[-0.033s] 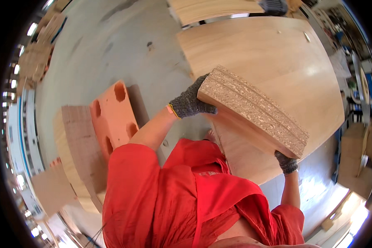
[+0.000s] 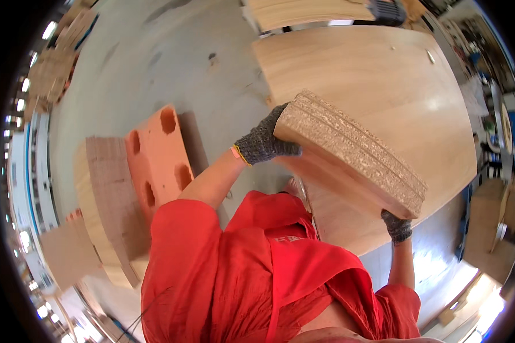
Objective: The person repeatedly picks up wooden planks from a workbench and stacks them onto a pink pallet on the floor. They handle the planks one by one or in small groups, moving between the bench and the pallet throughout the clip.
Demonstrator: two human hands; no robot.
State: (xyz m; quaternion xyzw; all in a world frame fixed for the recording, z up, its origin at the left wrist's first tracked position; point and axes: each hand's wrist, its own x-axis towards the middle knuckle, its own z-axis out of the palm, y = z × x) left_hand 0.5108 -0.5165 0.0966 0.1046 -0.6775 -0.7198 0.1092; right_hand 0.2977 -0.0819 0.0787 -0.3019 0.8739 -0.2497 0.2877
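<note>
the left hand (image 2: 267, 139) and right hand (image 2: 397, 228) held boards (image 2: 352, 150) by opposite ends above a table (image 2: 360, 63). an orange block (image 2: 159, 154) was at left.

Taking the middle of the view as the clock's hub, an orange block (image 2: 165, 157) with dark holes lies toward nine o'clock on the grey floor (image 2: 137, 74); a brown wooden panel (image 2: 115, 197) is just beside it, farther out. A tan sheet (image 2: 68, 251) sits at eight, and stacked brown boards (image 2: 51, 71) at ten. A dark stain (image 2: 213, 58) marks the floor between eleven and twelve. A dark grey object (image 2: 388, 11), too cropped to identify, shows around one; a tan box-like form (image 2: 483, 220) stands just past three.
</note>
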